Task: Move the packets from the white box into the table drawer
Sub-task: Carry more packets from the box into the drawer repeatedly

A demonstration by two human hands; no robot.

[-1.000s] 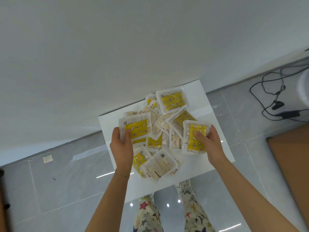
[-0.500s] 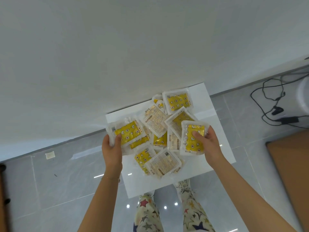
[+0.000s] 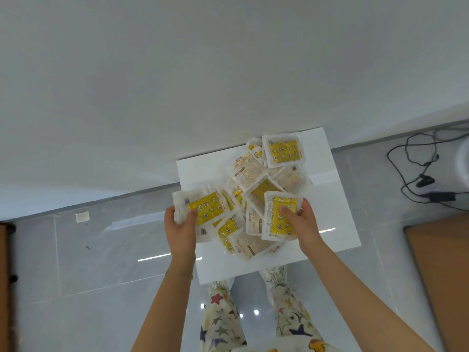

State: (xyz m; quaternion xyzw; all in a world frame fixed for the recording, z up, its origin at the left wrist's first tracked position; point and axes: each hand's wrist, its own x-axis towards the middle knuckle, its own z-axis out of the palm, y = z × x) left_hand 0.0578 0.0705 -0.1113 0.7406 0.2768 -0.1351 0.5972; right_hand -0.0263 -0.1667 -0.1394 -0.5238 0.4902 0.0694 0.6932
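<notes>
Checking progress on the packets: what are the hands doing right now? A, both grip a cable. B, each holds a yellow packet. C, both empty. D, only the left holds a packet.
B: the left hand grips one yellow packet, the right hand a second yellow packet.

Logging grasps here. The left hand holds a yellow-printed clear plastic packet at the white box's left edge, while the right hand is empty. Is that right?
Not quite. The right hand is not empty: the head view shows it gripping a yellow-printed clear plastic packet, thumb on top. The left hand does hold a second yellow-printed packet at the left edge of the white box.
</notes>
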